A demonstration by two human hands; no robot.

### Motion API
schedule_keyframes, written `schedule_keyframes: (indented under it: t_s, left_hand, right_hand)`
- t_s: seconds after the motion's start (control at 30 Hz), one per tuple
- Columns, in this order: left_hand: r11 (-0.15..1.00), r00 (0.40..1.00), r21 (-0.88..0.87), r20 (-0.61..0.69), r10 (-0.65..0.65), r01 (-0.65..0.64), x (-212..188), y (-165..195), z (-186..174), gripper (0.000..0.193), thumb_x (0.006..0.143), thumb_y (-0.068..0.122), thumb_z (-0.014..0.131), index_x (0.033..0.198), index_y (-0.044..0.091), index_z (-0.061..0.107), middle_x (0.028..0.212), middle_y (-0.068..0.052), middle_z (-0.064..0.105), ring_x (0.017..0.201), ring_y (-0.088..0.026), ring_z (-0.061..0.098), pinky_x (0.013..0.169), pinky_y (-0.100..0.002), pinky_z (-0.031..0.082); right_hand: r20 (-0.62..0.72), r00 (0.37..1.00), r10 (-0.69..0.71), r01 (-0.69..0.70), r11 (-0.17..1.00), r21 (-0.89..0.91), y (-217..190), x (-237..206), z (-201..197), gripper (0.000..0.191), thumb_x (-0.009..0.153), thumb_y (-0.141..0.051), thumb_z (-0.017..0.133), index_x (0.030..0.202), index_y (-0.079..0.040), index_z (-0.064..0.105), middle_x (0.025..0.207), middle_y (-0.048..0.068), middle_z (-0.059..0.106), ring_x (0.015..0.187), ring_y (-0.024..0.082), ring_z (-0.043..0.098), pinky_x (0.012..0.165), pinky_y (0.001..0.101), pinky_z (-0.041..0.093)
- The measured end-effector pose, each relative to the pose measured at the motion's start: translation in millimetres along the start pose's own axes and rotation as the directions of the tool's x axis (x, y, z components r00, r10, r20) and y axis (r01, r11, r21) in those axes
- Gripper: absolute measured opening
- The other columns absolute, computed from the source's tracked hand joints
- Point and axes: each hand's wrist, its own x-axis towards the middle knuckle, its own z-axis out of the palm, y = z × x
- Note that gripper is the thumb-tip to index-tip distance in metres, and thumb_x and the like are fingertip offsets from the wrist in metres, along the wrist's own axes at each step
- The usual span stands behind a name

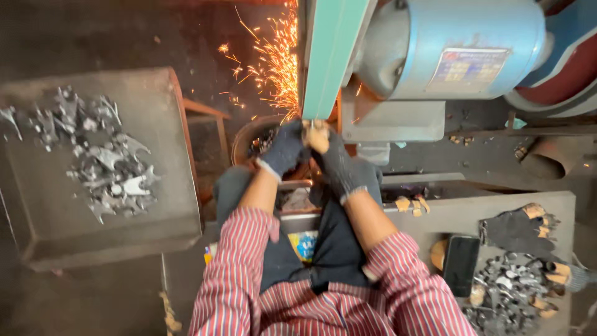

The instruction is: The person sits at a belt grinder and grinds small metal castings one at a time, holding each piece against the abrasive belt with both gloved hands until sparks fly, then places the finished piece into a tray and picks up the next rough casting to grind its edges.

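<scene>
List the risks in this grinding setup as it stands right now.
1. Both gloved hands, the left hand and right hand, sit right at the green belt; a slip might pull a glove in.
2. Sparks fly up and away, and may reach the bare forearms or striped sleeves.
3. The phone lies beside loose metal parts on the right tray, so it may get scratched.

Red-and-white striped sleeves [398, 261], dark grey gloves [283, 149], a green sanding belt [329, 56], a blue motor [460, 46], orange sparks [277, 62].
</scene>
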Motion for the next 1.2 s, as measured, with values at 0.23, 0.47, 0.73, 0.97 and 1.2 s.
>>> schedule_keyframes:
  t_s: [0.23,0.47,0.73,0.97,1.2]
  left_hand:
    - [1.000,1.000,0.028,0.009,-0.007,0.007,-7.6,7.5,11.3,0.025,0.095,0.003,0.067,0.120,0.000,0.067,0.115,-0.009,0.075,0.104,-0.014,0.071,0.093,-0.031,0.057]
    - [0.890,0.945,-0.318,0.110,-0.307,0.326,-26.4,73.4,28.4,0.037,0.092,0.019,0.069,0.123,0.000,0.063,0.102,-0.010,0.071,0.092,-0.021,0.067,0.084,-0.035,0.055]
    - [0.994,0.983,0.105,0.183,-0.031,0.011,-49.1,114.6,48.0,0.042,0.105,0.018,0.060,0.143,0.003,0.050,0.118,0.001,0.060,0.112,-0.009,0.052,0.101,-0.029,0.045]
    - [0.894,0.867,0.401,-0.498,0.032,0.198,-36.1,61.3,25.9,0.036,0.098,0.033,0.058,0.113,0.004,0.073,0.101,-0.019,0.077,0.093,-0.032,0.074,0.084,-0.040,0.055]
    - [0.788,0.888,0.572,-0.454,0.074,0.227,-10.7,43.5,42.6,0.044,0.096,0.041,0.060,0.113,0.002,0.072,0.108,-0.023,0.072,0.099,-0.038,0.069,0.084,-0.043,0.054]
  right_hand:
    - [0.283,0.850,-0.445,0.527,0.734,-0.429,19.6,9.0,-6.4,0.020,0.098,-0.006,0.067,0.117,-0.009,0.062,0.106,0.003,0.061,0.095,0.010,0.059,0.078,0.0274,0.051]
    - [0.309,0.926,-0.218,0.281,0.943,-0.177,-21.5,-34.2,8.8,0.036,0.093,-0.007,0.065,0.128,-0.011,0.056,0.108,-0.001,0.060,0.099,0.011,0.060,0.086,0.0276,0.053]
    - [0.590,0.666,-0.457,0.565,-0.207,-0.798,-37.1,-64.1,3.8,0.033,0.102,-0.013,0.059,0.132,-0.004,0.068,0.126,0.015,0.070,0.107,0.024,0.064,0.089,0.0321,0.053]
    - [0.011,0.899,-0.438,0.309,0.615,-0.726,-11.9,-2.2,36.6,0.030,0.102,-0.024,0.064,0.113,0.002,0.073,0.091,0.002,0.075,0.083,0.010,0.066,0.075,0.0263,0.053]
    - [-0.177,0.951,-0.254,0.139,0.861,-0.489,-32.9,-17.0,24.9,0.028,0.102,-0.024,0.065,0.107,0.002,0.073,0.085,0.002,0.067,0.073,0.009,0.058,0.066,0.0253,0.048]
